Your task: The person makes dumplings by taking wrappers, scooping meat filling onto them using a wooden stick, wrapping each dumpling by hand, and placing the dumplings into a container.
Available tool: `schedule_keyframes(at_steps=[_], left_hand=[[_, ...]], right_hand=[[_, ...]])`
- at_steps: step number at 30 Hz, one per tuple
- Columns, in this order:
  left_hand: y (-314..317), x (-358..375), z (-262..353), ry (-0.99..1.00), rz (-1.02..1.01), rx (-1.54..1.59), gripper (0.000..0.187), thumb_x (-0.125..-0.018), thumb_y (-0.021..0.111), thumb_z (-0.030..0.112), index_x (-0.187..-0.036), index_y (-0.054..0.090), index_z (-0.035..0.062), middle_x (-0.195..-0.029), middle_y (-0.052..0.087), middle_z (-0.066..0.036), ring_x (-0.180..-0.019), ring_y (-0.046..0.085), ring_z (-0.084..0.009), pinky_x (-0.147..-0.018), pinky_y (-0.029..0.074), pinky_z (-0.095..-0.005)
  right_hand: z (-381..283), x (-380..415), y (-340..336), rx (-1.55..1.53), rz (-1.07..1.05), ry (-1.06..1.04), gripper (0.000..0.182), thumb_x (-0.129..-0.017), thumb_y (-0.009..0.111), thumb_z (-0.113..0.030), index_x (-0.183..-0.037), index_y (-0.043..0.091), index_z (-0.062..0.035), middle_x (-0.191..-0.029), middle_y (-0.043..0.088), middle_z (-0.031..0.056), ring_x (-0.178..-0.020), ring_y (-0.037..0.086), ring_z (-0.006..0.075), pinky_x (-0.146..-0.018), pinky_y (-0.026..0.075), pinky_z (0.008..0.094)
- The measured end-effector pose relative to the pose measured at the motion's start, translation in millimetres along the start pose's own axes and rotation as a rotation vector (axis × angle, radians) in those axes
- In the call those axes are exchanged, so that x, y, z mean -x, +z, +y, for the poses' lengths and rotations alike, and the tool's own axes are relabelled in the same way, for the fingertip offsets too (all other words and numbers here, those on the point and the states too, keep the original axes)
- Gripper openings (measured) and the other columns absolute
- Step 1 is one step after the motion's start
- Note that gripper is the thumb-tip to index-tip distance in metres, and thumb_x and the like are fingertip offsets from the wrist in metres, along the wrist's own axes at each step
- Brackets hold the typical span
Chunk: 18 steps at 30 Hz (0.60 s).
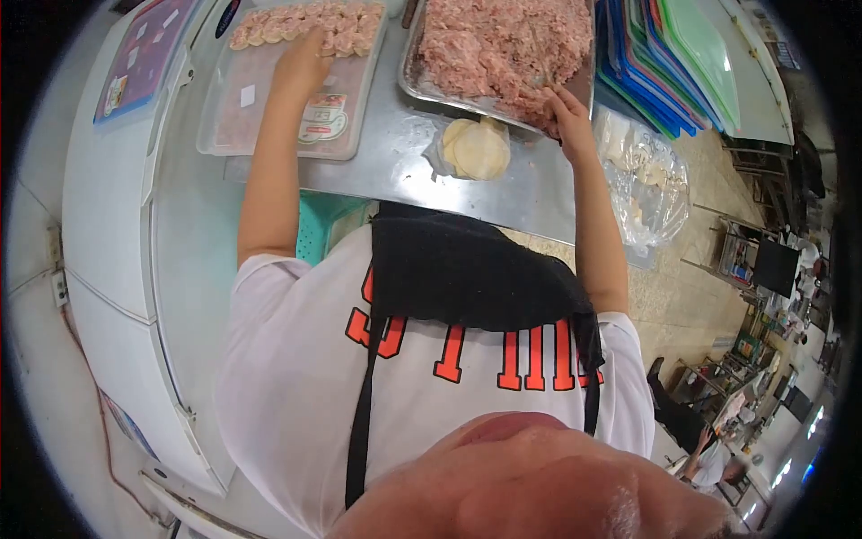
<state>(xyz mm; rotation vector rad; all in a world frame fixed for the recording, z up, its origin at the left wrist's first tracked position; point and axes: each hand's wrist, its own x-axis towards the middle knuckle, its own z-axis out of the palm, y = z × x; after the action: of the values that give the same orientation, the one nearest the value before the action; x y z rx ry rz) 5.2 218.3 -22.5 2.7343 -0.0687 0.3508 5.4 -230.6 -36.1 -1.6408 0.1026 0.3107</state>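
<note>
The left hand (303, 63) rests flat on dumplings (310, 22); the right hand (567, 112) pinches a spoon (541, 76) in the minced meat (507, 45). Pressing could squash dumplings.

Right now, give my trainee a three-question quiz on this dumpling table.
1. True or false: the left hand rests on the clear plastic tray that holds the row of folded dumplings.
2. What fills the metal tray that the right hand reaches into?
A. ground meat
B. rice
C. sliced vegetables
3. Name what lies on the steel table between the two arms.

Key
1. True
2. A, the ground meat
3. A stack of round wrappers
</note>
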Motion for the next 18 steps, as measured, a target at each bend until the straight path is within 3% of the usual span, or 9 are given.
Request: schedule_keyframes(at_steps=[2,4,6,7,8,10,11,15,18], left_hand=[[-19,25,45,0.045,0.178,-0.074,0.046,-0.083,0.063,0.017,-0.125,0.052,0.003,-0.118,0.06,-0.019,-0.107,0.058,-0.0372,-0.09,0.047,-0.0434],[-18,52,84,0.121,0.158,0.191,0.038,-0.082,0.065,0.019,-0.117,0.059,0.0065,-0.117,0.061,-0.016,-0.106,0.058,-0.0347,-0.088,0.047,-0.0411],[-15,74,127,-0.042,-0.148,0.453,0.03,-0.082,0.065,0.019,-0.11,0.063,0.0083,-0.117,0.061,-0.013,-0.106,0.058,-0.0331,-0.089,0.047,-0.0397],[-2,84,137,0.015,-0.16,0.501,0.029,-0.082,0.065,0.019,-0.107,0.064,0.0066,-0.114,0.062,-0.013,-0.105,0.058,-0.0327,-0.089,0.047,-0.039],[15,93,145,0.072,-0.175,0.548,0.028,-0.081,0.065,0.02,-0.105,0.064,0.0049,-0.111,0.062,-0.013,-0.104,0.059,-0.0322,-0.089,0.047,-0.0383],[38,102,167,0.109,-0.246,0.549,0.029,-0.08,0.065,0.02,-0.105,0.064,0.0043,-0.109,0.062,-0.014,-0.103,0.058,-0.0325,-0.09,0.046,-0.0385],[49,105,177,0.136,-0.314,0.553,0.031,-0.079,0.066,0.021,-0.106,0.063,0.0037,-0.107,0.061,-0.015,-0.103,0.057,-0.0327,-0.091,0.045,-0.0387],[92,112,211,0.393,-0.108,0.45,0.036,-0.078,0.069,0.023,-0.11,0.062,0.0063,-0.109,0.058,-0.017,-0.104,0.054,-0.0334,-0.093,0.042,-0.0417],[101,111,212,0.366,-0.136,0.337,0.031,-0.077,0.068,0.021,-0.103,0.064,0.0036,-0.105,0.059,-0.016,-0.1,0.055,-0.0333,-0.087,0.044,-0.042]], right_hand=[[-3,4,9,0.046,0.03,-0.137,0.021,-0.094,0.058,-0.022,-0.107,0.063,-0.0069,-0.064,0.046,-0.007,-0.049,0.037,0.0016,-0.042,0.024,0.0193],[1,1,-1,0.065,-0.02,-0.16,0.022,-0.093,0.059,-0.02,-0.11,0.062,-0.0064,-0.064,0.045,-0.0071,-0.048,0.037,0.0025,-0.042,0.025,0.0195],[-4,2,-3,-0.063,-0.097,-0.013,0.025,-0.094,0.058,-0.019,-0.115,0.06,-0.0062,-0.064,0.042,-0.0074,-0.047,0.035,0.0027,-0.042,0.023,0.019],[-6,-3,-15,-0.001,-0.185,0.006,0.025,-0.093,0.057,-0.019,-0.113,0.062,-0.005,-0.066,0.054,-0.0005,-0.051,0.048,0.0105,-0.046,0.036,0.0247],[-8,-5,-25,-0.008,-0.178,0.001,0.025,-0.093,0.057,-0.019,-0.113,0.062,-0.005,-0.066,0.054,-0.0005,-0.051,0.048,0.0105,-0.046,0.036,0.0247],[-25,-3,-37,0.888,-0.094,-0.565,0.025,-0.091,0.056,-0.019,-0.109,0.064,-0.0041,-0.08,0.066,0.0109,-0.067,0.062,0.024,-0.06,0.047,0.0342],[-42,0,-44,0.979,-0.111,-0.497,0.027,-0.089,0.055,-0.02,-0.109,0.064,-0.0045,-0.096,0.067,0.0169,-0.088,0.065,0.0339,-0.078,0.049,0.0408],[-60,-25,-59,1.465,-0.032,-0.706,0.02,-0.086,0.056,-0.023,-0.08,0.065,-0.0064,-0.084,0.068,0.0115,-0.082,0.066,0.0319,-0.069,0.051,0.0416],[-45,21,-24,1.637,-0.125,-0.807,0.02,-0.083,0.058,-0.022,-0.074,0.068,-0.0076,-0.078,0.068,0.013,-0.074,0.067,0.0294,-0.062,0.053,0.0406]])
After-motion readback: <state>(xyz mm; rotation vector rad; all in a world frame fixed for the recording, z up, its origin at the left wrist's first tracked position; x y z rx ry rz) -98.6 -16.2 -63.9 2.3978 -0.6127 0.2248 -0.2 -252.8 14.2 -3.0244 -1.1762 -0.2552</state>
